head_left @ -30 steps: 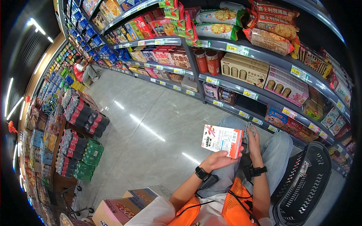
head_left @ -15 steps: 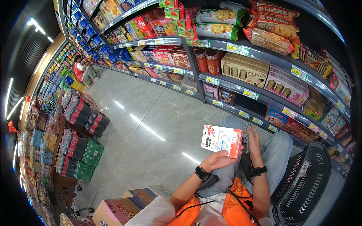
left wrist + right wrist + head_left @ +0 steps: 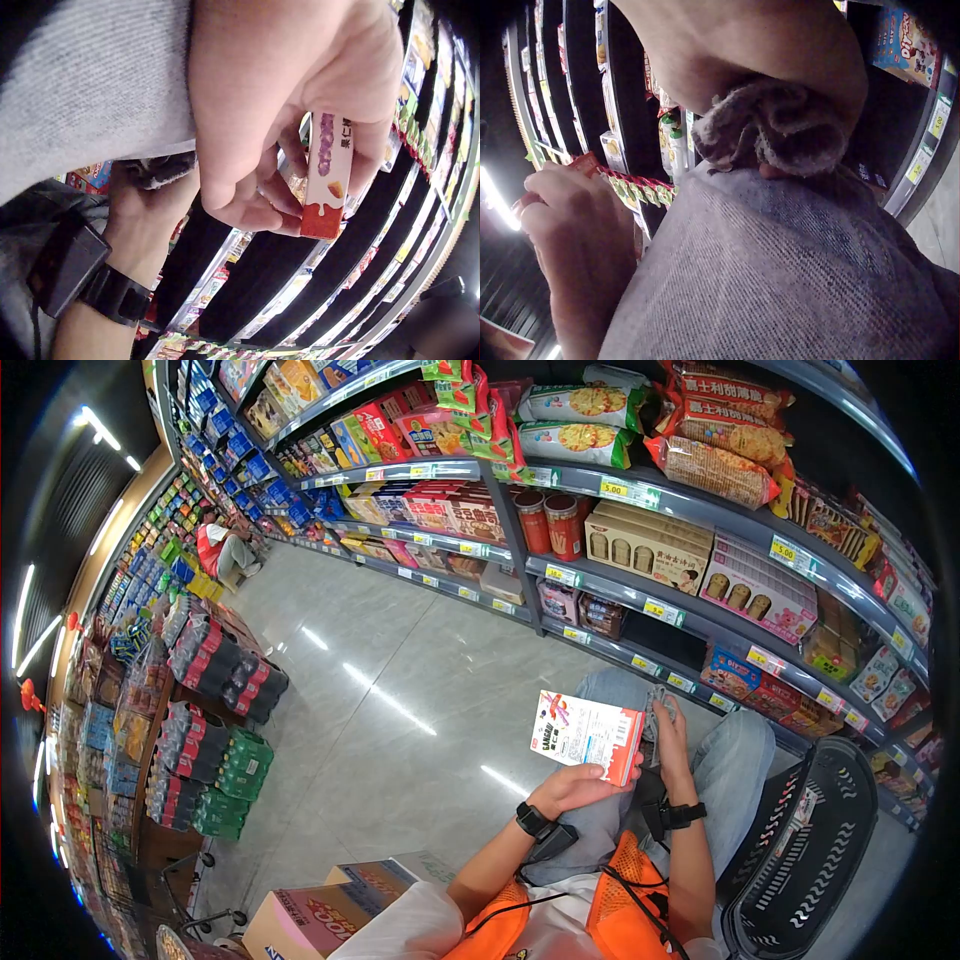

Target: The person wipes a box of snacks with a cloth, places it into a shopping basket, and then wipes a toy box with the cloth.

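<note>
A flat white box with a red edge (image 3: 590, 733) lies in the grip of my left hand (image 3: 580, 786), its printed face turned up in the head view. From the left wrist view, the fingers and thumb of the left hand (image 3: 292, 112) pinch the box (image 3: 327, 180) by its narrow sides. A crumpled grey cloth (image 3: 772, 131) is held in my right hand (image 3: 772, 52), bunched against the jeans at the knee. In the head view the right hand (image 3: 670, 740) is just right of the box, not touching it.
Shelves with price labels (image 3: 630, 490) carry snack packs and boxes in front. A black basket (image 3: 810, 850) stands at the right. Cartons (image 3: 310, 920) sit at lower left, with bottle packs (image 3: 230, 660) beyond. A person in a red vest (image 3: 212, 550) sits far back.
The box in my left hand has tilted very slightly. The head view has shifted a little, and the distant person's posture has changed slightly. Both holds are the same.
</note>
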Available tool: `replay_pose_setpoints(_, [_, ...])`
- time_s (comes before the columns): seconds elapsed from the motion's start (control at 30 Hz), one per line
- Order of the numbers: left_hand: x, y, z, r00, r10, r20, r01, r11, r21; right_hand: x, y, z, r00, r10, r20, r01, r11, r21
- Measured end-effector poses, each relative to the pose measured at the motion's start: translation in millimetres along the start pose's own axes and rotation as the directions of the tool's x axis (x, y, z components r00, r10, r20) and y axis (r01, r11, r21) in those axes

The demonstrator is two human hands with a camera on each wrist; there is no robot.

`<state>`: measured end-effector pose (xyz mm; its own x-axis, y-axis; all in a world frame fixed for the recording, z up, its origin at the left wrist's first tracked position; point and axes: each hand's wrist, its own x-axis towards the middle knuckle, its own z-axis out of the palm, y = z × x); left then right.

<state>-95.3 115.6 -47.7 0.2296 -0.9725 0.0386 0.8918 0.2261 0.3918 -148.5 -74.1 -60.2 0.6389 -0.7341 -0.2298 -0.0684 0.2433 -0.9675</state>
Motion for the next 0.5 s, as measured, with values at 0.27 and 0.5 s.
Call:
replay_pose_setpoints(0.27, [0.1,0.7,1.9,1.000,0.005,0.011,-0.005,1.000,0.011,3.4,1.2,-3.0,0.995,-0.020,0.098,0.012,0.997,0.074])
replay_pose_setpoints(0.5, [0.6,0.2,1.0,0.999,0.011,0.045,-0.009,0.999,-0.041,-1.6,-4.5,-2.1,0.997,-0.011,0.075,0.008,0.999,0.034])
